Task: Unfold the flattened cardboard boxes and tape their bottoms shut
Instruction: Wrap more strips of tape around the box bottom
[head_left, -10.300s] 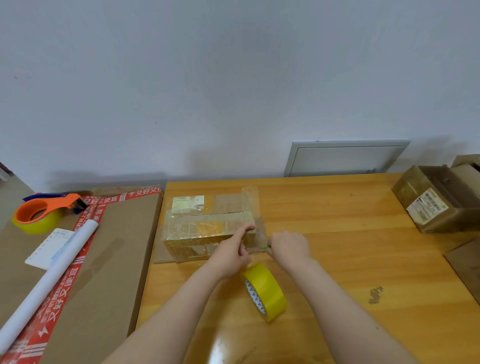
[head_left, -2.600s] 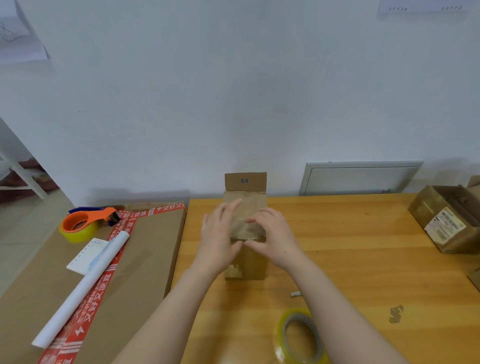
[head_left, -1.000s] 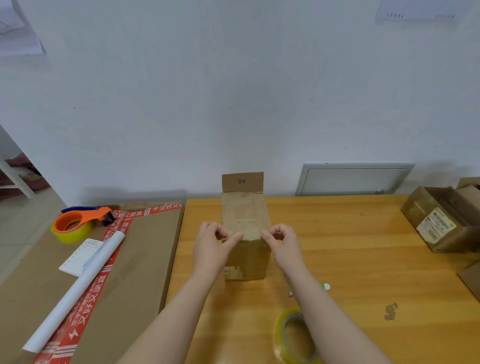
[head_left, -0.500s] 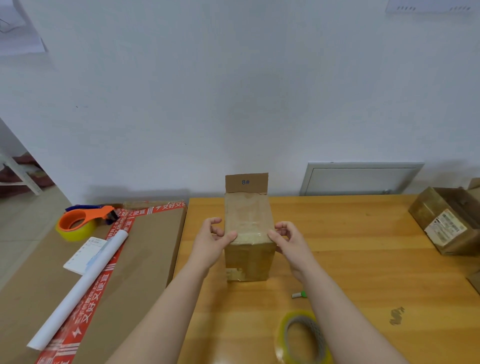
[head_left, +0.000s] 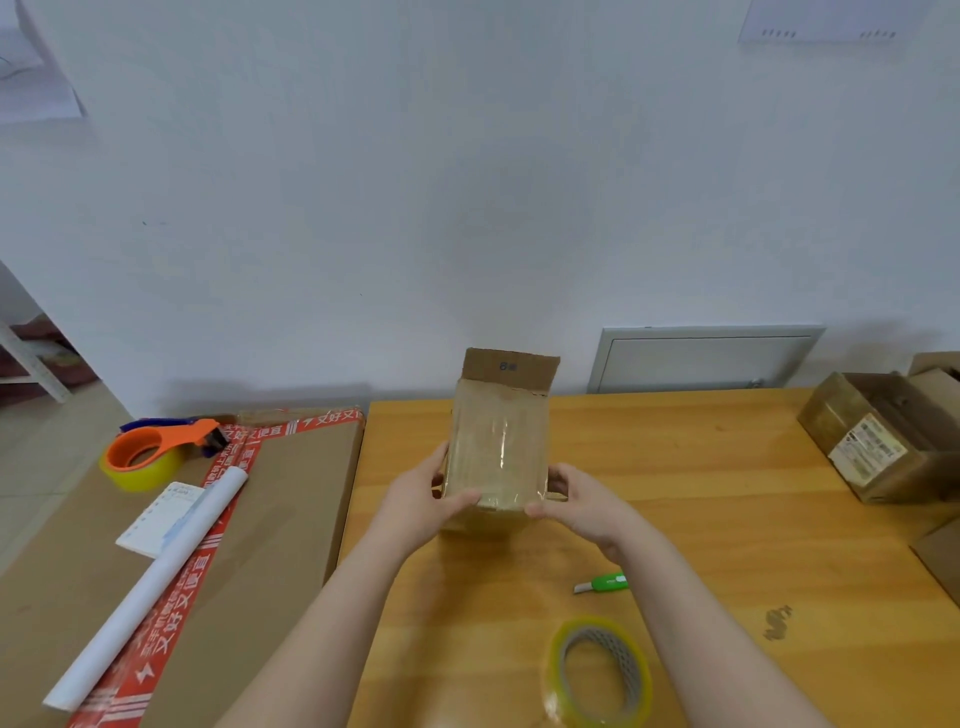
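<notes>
Two grips — left hand (head_left: 415, 504), right hand (head_left: 582, 501) clasp taped box (head_left: 498, 452) | second box (head_left: 862, 457): contents unclear

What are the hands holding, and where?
The small cardboard box: left hand grips its left side, right hand its right side, both at its near end.

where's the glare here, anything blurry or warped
Head view: glare streaks the clear tape on the small brown cardboard box; head view: the glossy wooden table mirrors light beside the yellow tape roll; head view: edges lean from wide-angle distortion, little blur.
</notes>
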